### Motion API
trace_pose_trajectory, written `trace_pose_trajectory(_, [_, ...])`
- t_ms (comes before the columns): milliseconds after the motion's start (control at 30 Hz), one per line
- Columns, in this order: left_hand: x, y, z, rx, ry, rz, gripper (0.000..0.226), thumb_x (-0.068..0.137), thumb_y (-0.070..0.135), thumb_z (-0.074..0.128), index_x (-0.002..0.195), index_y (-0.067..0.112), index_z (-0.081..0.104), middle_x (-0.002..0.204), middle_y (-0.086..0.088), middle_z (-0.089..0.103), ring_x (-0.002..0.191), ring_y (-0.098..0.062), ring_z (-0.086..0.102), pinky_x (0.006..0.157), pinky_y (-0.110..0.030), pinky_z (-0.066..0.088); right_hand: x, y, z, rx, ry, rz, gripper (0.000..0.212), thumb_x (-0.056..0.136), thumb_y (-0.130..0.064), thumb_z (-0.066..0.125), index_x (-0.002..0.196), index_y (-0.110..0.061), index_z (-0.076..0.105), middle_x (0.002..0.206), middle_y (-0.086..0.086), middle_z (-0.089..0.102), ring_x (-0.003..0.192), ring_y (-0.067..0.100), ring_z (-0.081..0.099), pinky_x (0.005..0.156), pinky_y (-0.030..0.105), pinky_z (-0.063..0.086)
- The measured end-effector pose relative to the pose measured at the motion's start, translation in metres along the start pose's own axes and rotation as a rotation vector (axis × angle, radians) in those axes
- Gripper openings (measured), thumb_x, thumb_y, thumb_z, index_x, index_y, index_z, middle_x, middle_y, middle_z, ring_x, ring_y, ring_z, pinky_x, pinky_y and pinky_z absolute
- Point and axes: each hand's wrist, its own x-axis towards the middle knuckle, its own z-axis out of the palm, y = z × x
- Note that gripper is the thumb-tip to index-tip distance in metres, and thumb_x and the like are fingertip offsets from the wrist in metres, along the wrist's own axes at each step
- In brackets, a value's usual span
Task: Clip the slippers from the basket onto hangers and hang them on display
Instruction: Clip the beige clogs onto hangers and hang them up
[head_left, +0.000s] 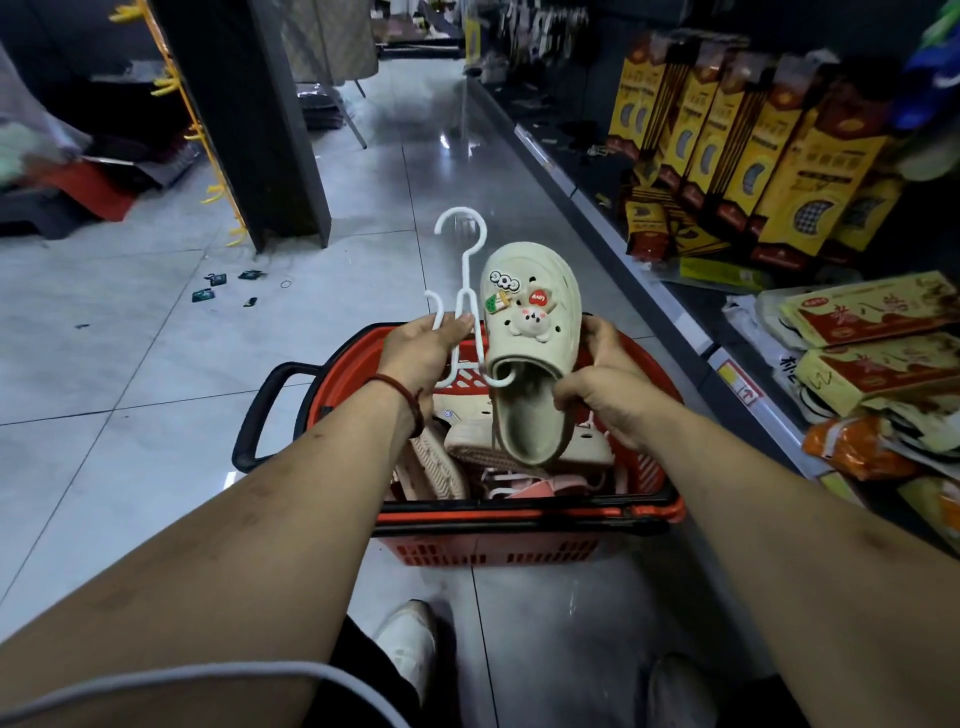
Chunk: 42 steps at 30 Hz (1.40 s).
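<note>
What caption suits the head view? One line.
Above a red basket, the left hand grips a white hanger while the right hand holds a pale green slipper on its lower hook.

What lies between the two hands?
In the head view, the pale green slipper and the lower hook of the white hanger, tucked into its opening, lie between the left hand and the right hand.

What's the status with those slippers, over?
Left hand grips white hanger. Right hand holds pale green slipper, one hanger hook in its opening. More slippers in red basket below. Nothing in the way.
</note>
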Motion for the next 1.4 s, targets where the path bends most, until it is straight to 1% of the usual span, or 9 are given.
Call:
trace_pose_trajectory(133, [-0.002, 0.001, -0.003, 0.056, -0.084, 0.051, 0.019, 0.089, 0.014, 0.07, 0.105, 0.003, 0.068, 0.086, -0.015, 0.072, 0.063, -0.024, 0.067, 0.064, -0.034, 0.058, -0.005, 0.001, -0.004, -0.206, 0.003, -0.015, 0.096, 0.071, 0.012, 0.074, 0.146, -0.025, 0.026, 0.123, -0.004, 0.052, 0.09, 0.004, 0.054, 0.068, 0.028, 0.055])
trace_pose_trajectory(267, [0.0, 0.002, -0.003, 0.131, -0.137, 0.066, 0.01, 0.091, 0.01, 0.067, 0.101, 0.007, 0.068, 0.077, -0.008, 0.071, 0.061, -0.018, 0.067, 0.056, -0.027, 0.055, 0.0, 0.01, -0.009, -0.237, 0.013, -0.011, 0.102, 0.067, 0.01, 0.076, 0.146, -0.033, 0.029, 0.135, -0.005, 0.053, 0.106, 0.013, 0.058, 0.076, 0.036, 0.059])
trace_pose_trajectory(433, [0.01, -0.002, -0.008, 0.241, -0.142, 0.066, 0.019, 0.088, 0.003, 0.068, 0.106, 0.008, 0.07, 0.087, -0.008, 0.07, 0.075, -0.021, 0.062, 0.075, -0.035, 0.047, 0.008, 0.02, -0.018, -0.276, 0.102, 0.073, 0.087, 0.081, 0.016, 0.061, 0.15, -0.027, 0.031, 0.129, -0.008, 0.054, 0.111, 0.018, 0.057, 0.081, 0.037, 0.057])
trace_pose_trajectory(600, [0.021, -0.005, -0.011, 0.21, -0.088, 0.081, 0.016, 0.089, 0.002, 0.066, 0.095, 0.015, 0.073, 0.076, -0.001, 0.073, 0.068, -0.017, 0.064, 0.072, -0.034, 0.049, 0.021, 0.048, -0.04, -0.457, 0.306, 0.16, 0.037, 0.086, 0.011, 0.057, 0.104, -0.021, 0.062, 0.115, 0.005, 0.067, 0.107, 0.025, 0.063, 0.087, 0.033, 0.053])
trace_pose_trajectory(733, [0.028, 0.001, -0.017, 0.089, 0.013, 0.114, 0.015, 0.089, -0.001, 0.064, 0.095, 0.011, 0.071, 0.072, -0.005, 0.074, 0.061, -0.019, 0.07, 0.064, -0.032, 0.06, 0.025, 0.063, -0.051, -0.572, 0.28, 0.214, 0.037, 0.087, 0.006, 0.056, 0.077, -0.029, 0.062, 0.107, 0.005, 0.07, 0.101, 0.028, 0.066, 0.094, 0.041, 0.055])
trace_pose_trajectory(1000, [0.041, 0.016, -0.062, -0.002, 0.059, 0.047, 0.02, 0.088, 0.004, 0.064, 0.106, 0.001, 0.07, 0.097, -0.023, 0.071, 0.08, -0.034, 0.07, 0.084, -0.051, 0.058, 0.047, 0.066, 0.012, -0.82, -0.013, 0.074, 0.028, 0.089, -0.018, 0.066, 0.117, -0.016, 0.066, 0.122, 0.007, 0.066, 0.11, 0.027, 0.062, 0.094, 0.035, 0.052])
trace_pose_trajectory(1133, [0.041, 0.018, -0.08, 0.021, 0.064, 0.014, 0.023, 0.086, 0.004, 0.066, 0.108, 0.002, 0.071, 0.106, -0.025, 0.07, 0.091, -0.037, 0.069, 0.087, -0.054, 0.056, 0.061, 0.073, 0.045, -0.875, -0.147, 0.144, 0.077, 0.065, -0.06, 0.066, 0.135, -0.033, 0.051, 0.135, -0.004, 0.059, 0.116, 0.027, 0.061, 0.099, 0.043, 0.051])
trace_pose_trajectory(1300, [0.036, 0.022, -0.099, 0.099, 0.06, 0.012, 0.016, 0.088, 0.006, 0.065, 0.102, 0.004, 0.072, 0.092, -0.017, 0.071, 0.082, -0.032, 0.068, 0.081, -0.044, 0.059, 0.077, 0.075, 0.063, -1.09, -0.25, 0.248, 0.059, 0.09, -0.032, 0.064, 0.144, -0.02, 0.045, 0.151, 0.005, 0.036, 0.129, 0.036, 0.052, 0.106, 0.041, 0.046])
trace_pose_trajectory(1400, [0.033, 0.02, -0.109, 0.131, 0.065, -0.004, 0.018, 0.088, 0.006, 0.065, 0.104, 0.003, 0.072, 0.094, -0.019, 0.071, 0.083, -0.032, 0.068, 0.083, -0.043, 0.059, 0.078, 0.067, 0.069, -1.189, -0.268, 0.28, 0.049, 0.091, -0.019, 0.065, 0.136, -0.006, 0.051, 0.142, 0.013, 0.045, 0.121, 0.037, 0.058, 0.096, 0.037, 0.052])
